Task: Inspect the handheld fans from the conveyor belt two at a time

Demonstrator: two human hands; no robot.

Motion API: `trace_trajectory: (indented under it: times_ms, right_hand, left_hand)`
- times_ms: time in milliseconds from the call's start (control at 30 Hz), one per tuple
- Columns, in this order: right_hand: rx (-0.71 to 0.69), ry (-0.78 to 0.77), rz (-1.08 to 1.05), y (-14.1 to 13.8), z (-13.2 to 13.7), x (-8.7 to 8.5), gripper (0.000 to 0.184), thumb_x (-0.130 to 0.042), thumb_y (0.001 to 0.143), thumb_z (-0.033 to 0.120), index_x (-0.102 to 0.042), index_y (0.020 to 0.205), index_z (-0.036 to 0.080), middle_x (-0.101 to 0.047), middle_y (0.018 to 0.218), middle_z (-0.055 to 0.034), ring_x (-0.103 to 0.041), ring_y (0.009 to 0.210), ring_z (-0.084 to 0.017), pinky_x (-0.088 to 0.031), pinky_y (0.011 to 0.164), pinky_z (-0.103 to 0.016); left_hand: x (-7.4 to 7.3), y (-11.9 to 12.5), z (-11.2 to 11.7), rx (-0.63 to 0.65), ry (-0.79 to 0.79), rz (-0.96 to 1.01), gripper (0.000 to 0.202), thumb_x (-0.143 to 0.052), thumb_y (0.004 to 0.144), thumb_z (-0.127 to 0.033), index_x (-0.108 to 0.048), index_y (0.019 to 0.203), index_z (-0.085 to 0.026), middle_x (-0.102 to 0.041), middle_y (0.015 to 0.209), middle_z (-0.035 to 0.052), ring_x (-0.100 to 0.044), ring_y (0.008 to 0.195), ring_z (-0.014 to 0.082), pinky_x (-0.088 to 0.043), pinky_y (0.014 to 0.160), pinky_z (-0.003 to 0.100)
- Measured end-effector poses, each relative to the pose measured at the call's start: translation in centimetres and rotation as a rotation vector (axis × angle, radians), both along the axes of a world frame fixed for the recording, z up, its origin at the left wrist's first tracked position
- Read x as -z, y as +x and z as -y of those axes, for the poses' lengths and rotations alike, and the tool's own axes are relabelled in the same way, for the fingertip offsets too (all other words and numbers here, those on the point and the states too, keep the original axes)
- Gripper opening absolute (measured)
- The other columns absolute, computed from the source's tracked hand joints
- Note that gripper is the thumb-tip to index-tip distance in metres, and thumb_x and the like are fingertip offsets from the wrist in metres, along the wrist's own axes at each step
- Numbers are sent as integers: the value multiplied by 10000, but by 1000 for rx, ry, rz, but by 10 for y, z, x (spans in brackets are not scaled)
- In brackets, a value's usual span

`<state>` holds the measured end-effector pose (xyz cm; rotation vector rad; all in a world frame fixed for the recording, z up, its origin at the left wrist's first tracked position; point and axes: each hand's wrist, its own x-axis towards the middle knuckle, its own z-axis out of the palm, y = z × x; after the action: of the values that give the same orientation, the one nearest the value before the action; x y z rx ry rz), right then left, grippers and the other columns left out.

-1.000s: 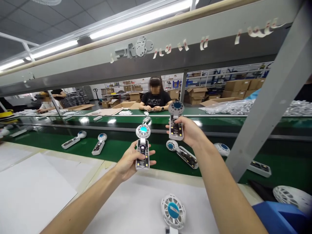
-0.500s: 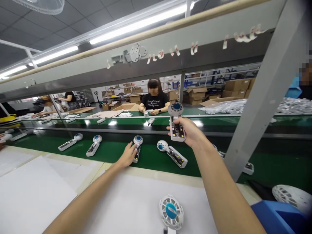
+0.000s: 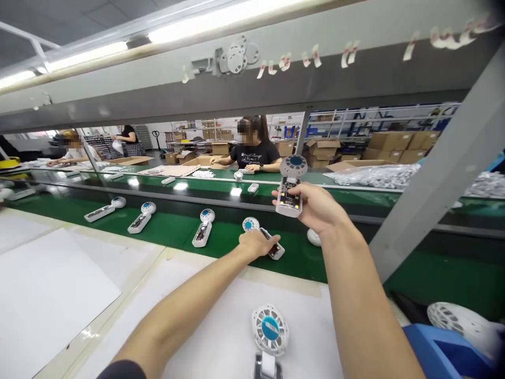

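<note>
Raised over the belt, a white handheld fan (image 3: 289,202) with a round vented head and bare circuit board in its handle is gripped by my right hand (image 3: 315,205). My left hand (image 3: 254,243) closes over the middle of another handheld fan (image 3: 275,248) lying on the green conveyor belt (image 3: 232,258); its fingertips are partly hidden. To its left lie more open-handled units, the nearest being a fan (image 3: 202,233) with a blue centre. Close to me, a larger fan head (image 3: 270,330) with a blue disc rests on the white worktop (image 3: 205,321).
A slanted grey post (image 3: 426,173) rises at right, above a blue bin (image 3: 445,347) and a white fan housing (image 3: 453,318). A shelf beam (image 3: 158,100) crosses overhead. Opposite, a co-worker (image 3: 256,150) sits by cartons and bagged white parts (image 3: 374,173).
My left hand has moved right, from one fan to the neighbouring one. My right hand still holds its fan up. The belt fans sit further left, and the co-worker's head has turned.
</note>
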<state>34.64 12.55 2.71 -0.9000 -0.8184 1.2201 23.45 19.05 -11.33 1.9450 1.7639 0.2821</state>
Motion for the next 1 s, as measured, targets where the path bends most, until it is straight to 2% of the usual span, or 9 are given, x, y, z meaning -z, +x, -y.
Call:
trace_trajectory:
  times_ms: [133, 300, 367, 467, 533, 600, 667, 800, 1000]
  right_hand:
    - [-41, 85, -15, -1, 8, -5, 257, -506, 789, -11, -589, 969, 153, -729, 853, -83, -746, 814, -224, -648, 631, -341]
    - [-68, 142, -2, -3, 18, -13, 306, -521, 803, 48, -578, 1070, 184, -745, 858, -59, -748, 797, -208, -650, 654, -333]
    - [-85, 155, 46, -4, 23, -16, 374, -532, 802, 79, -555, 1152, 208, -749, 851, -46, -742, 715, -198, -639, 614, -314]
    - [-106, 197, 114, -5, 32, -20, 473, -554, 776, 113, -519, 1232, 234, -741, 818, -21, -715, 605, -179, -607, 547, -273]
    - [-118, 230, 147, -8, 38, -23, 534, -575, 751, 129, -506, 1268, 243, -739, 845, -17, -707, 602, -170, -593, 533, -255]
    - [-123, 252, 178, -11, 42, -25, 609, -604, 724, 140, -487, 1310, 255, -736, 897, -15, -707, 628, -171, -590, 532, -253]
    - [-123, 271, 210, -15, 44, -25, 683, -628, 707, 145, -459, 1355, 274, -727, 943, -12, -709, 670, -171, -591, 540, -254]
    - [-109, 362, 254, -27, 45, -23, 776, -647, 698, 143, -414, 1419, 309, -695, 1099, -24, -713, 836, -184, -608, 604, -261]
    - [-53, 414, 288, -47, 44, -17, 832, -673, 697, 128, -400, 1453, 342, -640, 1279, -50, -682, 1025, -242, -631, 691, -318]
  left_hand:
    - [-1, 19, -12, -139, -115, 242, 432, -638, 923, -405, -577, 1271, -155, -609, 1267, 117, -608, 1129, 259, -505, 966, 490]
    - [-17, 10, -7, -91, -314, 698, 301, -622, 947, -329, -602, 1181, -139, -649, 1065, 71, -654, 855, 167, -585, 725, 334]
    - [-32, 0, -1, -27, -317, 906, 259, -578, 971, -325, -593, 1142, -132, -643, 957, 46, -635, 746, 135, -572, 649, 291]
    - [-66, -25, 14, 68, -254, 1179, 195, -425, 998, -251, -566, 1040, -123, -608, 830, 33, -615, 660, 121, -566, 606, 276]
    - [-91, -46, 28, 124, -210, 1306, 181, -381, 963, -192, -541, 1024, -134, -627, 863, 54, -633, 676, 128, -578, 610, 282]
    - [-112, -68, 44, 171, -164, 1385, 179, -458, 901, -158, -513, 1071, -153, -662, 984, 81, -674, 734, 159, -600, 624, 313]
    - [-127, -87, 62, 219, -102, 1437, 307, -549, 830, -117, -482, 1125, -169, -668, 1090, 100, -714, 810, 215, -631, 675, 386]
    - [-140, -111, 89, 315, 17, 1502, 450, -604, 795, -87, -428, 1193, -202, -640, 1194, 90, -720, 987, 298, -634, 798, 522]
    - [-145, -128, 91, 491, 94, 1488, 651, -641, 781, -83, -318, 1324, -237, -656, 1147, 78, -718, 1012, 296, -639, 757, 436]
